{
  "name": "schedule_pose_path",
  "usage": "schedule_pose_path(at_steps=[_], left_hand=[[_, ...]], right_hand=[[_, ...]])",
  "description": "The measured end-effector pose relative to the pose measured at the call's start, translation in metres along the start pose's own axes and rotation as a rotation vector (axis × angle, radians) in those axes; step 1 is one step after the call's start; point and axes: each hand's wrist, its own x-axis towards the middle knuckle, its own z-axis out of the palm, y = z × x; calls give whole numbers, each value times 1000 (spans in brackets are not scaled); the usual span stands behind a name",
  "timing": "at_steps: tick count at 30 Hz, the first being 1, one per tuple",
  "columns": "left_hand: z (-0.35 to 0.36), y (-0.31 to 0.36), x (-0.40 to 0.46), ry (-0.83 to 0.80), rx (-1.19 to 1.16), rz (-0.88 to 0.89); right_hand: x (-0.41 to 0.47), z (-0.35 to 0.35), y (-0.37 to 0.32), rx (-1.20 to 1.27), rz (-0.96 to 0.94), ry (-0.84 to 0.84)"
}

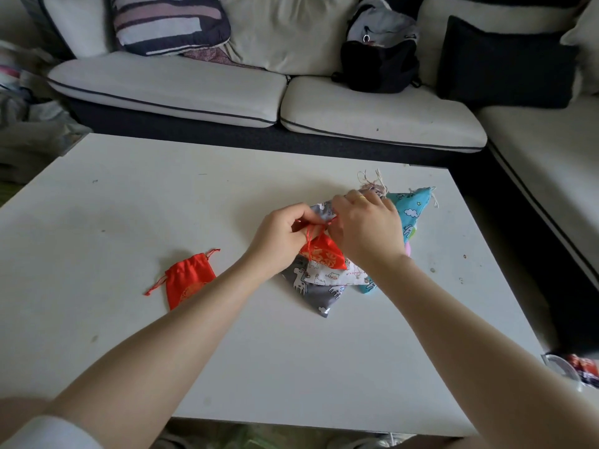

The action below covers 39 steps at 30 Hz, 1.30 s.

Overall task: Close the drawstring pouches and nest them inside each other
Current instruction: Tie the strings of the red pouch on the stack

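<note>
Two hands, left hand point(282, 236) and right hand point(368, 228), are pinching a red pouch point(324, 251) at its neck (cinching, probably); another red pouch point(188, 280) is lying closed, nesting undone.

- A small red pouch point(323, 252) with a gold pattern, held up at its gathered neck, hanging over a heap of larger pouches.
- A second red pouch point(189, 280) lying flat on the table, well apart to the left (neck cinched, red cords trailing both sides).
- A grey pouch point(311, 291) with white animal print, lowest in the heap.
- A white printed pouch point(334, 272) lying across it.
- A turquoise pouch point(410, 209) with clouds, to the right, partly hidden.
</note>
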Motion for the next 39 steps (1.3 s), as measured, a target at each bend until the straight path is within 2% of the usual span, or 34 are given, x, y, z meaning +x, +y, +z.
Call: schedule_pose_path(at_steps=[2, 4, 6, 8, 11, 13, 16, 19, 21, 22, 25, 28, 29, 31, 33, 35, 39], left_hand=[[0, -4, -3, 13, -15, -7], [-1, -8, -3, 42, -66, -49], [-3, -12, -2, 75, -134, -113], [-4, -14, -1, 83, -284, -191], [-3, -17, 3, 121, -616, -337], [-7, -22, 5, 184, -788, -402], [-16, -28, 4, 207, -927, -442], [-27, -33, -2, 91, -1094, -550], [-32, -36, 0, 18, -1032, -627], [-34, -38, 0, 13, -879, -647], [-39, -43, 1, 22, -199, -592], [-46, -46, 1, -167, 371, -475], [-46, -46, 1, -248, 512, -455], [-46, -43, 1, -314, 641, -433], [-43, -37, -1, -326, 598, -402], [-41, -32, -2, -294, 397, -396], [-40, -23, -11, -279, 26, -348]], right_hand=[[0, 2, -4, 277, 295, -320], [1, 0, -6, 782, 609, -514], [-1, -4, -9, 1364, 896, -527], [-3, -4, -9, 1807, 1037, -505], [-4, 6, -14, 2199, 1115, -421], [-2, 16, -16, 2286, 1136, -381], [-2, 27, -15, 2274, 1195, -449], [-2, 39, -21, 2159, 1288, -512], [-2, 43, -25, 2081, 1319, -512], [-2, 43, -26, 2034, 1315, -506], [-2, 42, -27, 1745, 1217, -548], [-2, 40, -35, 1420, 1032, -630], [-2, 40, -38, 1310, 958, -645], [-3, 39, -41, 1062, 743, -686], [-5, 39, -44, 858, 487, -750], [-7, 38, -46, 698, 314, -791], [-12, 33, -54, 480, 195, -772]])
